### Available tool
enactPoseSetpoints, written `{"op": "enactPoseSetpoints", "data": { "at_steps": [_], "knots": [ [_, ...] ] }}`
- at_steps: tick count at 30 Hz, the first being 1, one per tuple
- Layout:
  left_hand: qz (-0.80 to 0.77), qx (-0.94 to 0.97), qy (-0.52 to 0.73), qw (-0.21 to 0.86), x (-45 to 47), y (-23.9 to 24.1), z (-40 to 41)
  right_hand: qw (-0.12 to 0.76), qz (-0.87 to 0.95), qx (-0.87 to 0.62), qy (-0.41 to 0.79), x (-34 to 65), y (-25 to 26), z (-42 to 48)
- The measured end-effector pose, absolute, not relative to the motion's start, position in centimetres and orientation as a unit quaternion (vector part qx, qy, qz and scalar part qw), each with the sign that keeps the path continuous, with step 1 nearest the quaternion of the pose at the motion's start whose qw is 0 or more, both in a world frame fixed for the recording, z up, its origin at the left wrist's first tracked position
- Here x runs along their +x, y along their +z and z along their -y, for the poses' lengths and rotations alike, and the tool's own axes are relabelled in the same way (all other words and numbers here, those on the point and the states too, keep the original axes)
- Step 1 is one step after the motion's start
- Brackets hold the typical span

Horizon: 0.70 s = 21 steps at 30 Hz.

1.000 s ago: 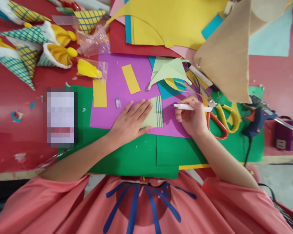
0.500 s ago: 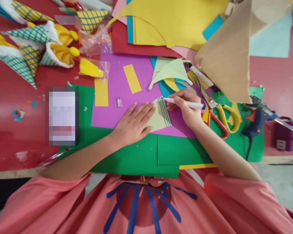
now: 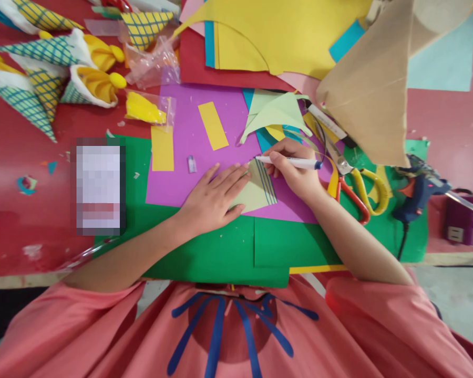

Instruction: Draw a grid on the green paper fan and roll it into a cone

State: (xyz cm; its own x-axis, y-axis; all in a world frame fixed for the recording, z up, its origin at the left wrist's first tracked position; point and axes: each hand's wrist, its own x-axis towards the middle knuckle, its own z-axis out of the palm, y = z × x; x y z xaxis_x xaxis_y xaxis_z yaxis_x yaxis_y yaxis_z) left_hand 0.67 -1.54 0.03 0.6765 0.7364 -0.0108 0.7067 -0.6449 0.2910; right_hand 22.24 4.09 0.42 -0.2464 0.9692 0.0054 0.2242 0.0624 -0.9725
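Observation:
Flat on the left part of a pale green paper piece [image 3: 253, 195] lies my left hand [image 3: 216, 197], its fingers stretched out. Several dark parallel lines run across the right part of that piece. My right hand [image 3: 295, 170] grips a white marker pen [image 3: 289, 161] with a dark blue end, and its tip is at the paper's upper edge, left of the lines. A purple sheet [image 3: 189, 126] lies underneath, on top of green sheets [image 3: 208, 257]. Two yellow paper strips [image 3: 213, 126] and a small eraser-like block [image 3: 192, 164] are beyond my left hand.
Scissors [image 3: 362, 194] with red and yellow handles and a blue glue gun [image 3: 415, 197] lie to the right. A large brown cone [image 3: 374, 89] stands behind them. Checked cones [image 3: 51, 52] fill the back left, above a blurred phone-like device [image 3: 100, 186]. Yellow sheets [image 3: 284, 37] lie at the back.
My right hand has moved slightly left with the marker, and the pen tip has shifted left along the paper's upper edge. My left hand stays flat on the paper.

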Motion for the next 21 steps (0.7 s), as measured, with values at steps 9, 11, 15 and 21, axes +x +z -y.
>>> {"op": "enactPoseSetpoints", "data": {
  "at_steps": [9,11,15,21],
  "knots": [
    [-0.394,0.908,0.037,0.134,0.1,0.2,0.9,0.402,0.603,-0.488,0.487,22.6,0.0,-3.9],
    [-0.394,0.91,0.031,0.129,0.1,0.2,0.9,0.405,0.6,-0.49,0.486,22.9,0.0,-3.6],
    [-0.395,0.908,0.034,0.135,0.2,0.2,0.9,0.402,0.607,-0.491,0.479,23.4,0.1,-2.7],
    [-0.398,0.904,0.035,0.152,0.2,0.3,0.8,0.361,0.662,-0.498,0.428,23.9,0.1,-0.8]
  ]
}}
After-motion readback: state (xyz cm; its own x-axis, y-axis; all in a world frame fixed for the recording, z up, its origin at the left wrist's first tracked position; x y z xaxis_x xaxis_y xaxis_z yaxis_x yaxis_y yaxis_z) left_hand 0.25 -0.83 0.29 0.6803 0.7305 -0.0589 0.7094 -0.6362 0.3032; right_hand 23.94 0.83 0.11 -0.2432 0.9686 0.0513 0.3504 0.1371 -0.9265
